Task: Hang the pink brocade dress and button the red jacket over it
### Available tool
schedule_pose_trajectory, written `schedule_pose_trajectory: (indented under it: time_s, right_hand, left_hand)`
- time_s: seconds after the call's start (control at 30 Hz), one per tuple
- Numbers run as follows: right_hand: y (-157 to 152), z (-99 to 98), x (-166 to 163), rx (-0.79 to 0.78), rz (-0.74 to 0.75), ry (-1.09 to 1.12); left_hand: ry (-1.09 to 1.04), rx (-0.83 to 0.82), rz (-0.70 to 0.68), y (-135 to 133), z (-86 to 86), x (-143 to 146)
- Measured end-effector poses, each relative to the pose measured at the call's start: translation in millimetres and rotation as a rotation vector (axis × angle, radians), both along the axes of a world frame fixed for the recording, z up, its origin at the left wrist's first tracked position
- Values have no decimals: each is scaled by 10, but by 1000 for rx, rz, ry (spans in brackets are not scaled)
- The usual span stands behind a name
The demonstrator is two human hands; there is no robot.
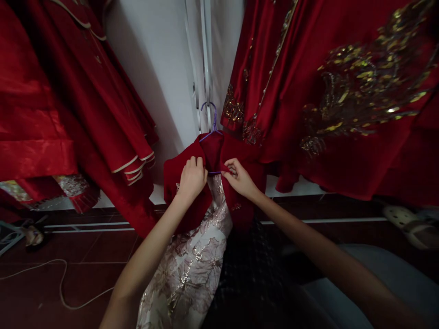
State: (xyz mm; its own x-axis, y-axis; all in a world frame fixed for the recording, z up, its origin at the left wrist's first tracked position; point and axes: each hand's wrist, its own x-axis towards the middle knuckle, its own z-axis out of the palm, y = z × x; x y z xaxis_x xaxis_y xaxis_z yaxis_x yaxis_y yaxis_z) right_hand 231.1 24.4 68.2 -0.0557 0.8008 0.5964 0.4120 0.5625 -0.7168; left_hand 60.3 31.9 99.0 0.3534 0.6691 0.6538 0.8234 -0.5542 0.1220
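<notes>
A short red jacket (243, 155) hangs on a purple hanger (215, 123), its front parted at the middle. My left hand (194, 176) is closed on the jacket's left front edge, knuckles up. Thumb and fingers of my right hand (238, 178) pinch the opposite edge. Between the hands the hanger's lower bar shows, and a pale, shiny floral dress (202, 256) drops from there toward me. The hanger's hook is up against a white metal rail. What lies under my left fingers is hidden.
Red garments (113, 119) with cream trim hang at left; a red garment with gold sequins (370, 77) hangs at right. A white cable (61, 285) crosses the tiled floor. Shoes (409, 224) lie at right, near a pale rounded surface (370, 283).
</notes>
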Motion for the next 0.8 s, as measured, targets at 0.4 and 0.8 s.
schedule_pose_trajectory:
  time_s: [0.4, 0.8]
  right_hand:
    - [-110, -89, -16, -114, 285, 204]
    - [-271, 43, -1, -36, 155, 49]
  left_hand:
    - [-792, -316, -298, -85, -439, 167]
    - [-684, -326, -279, -271, -372, 116]
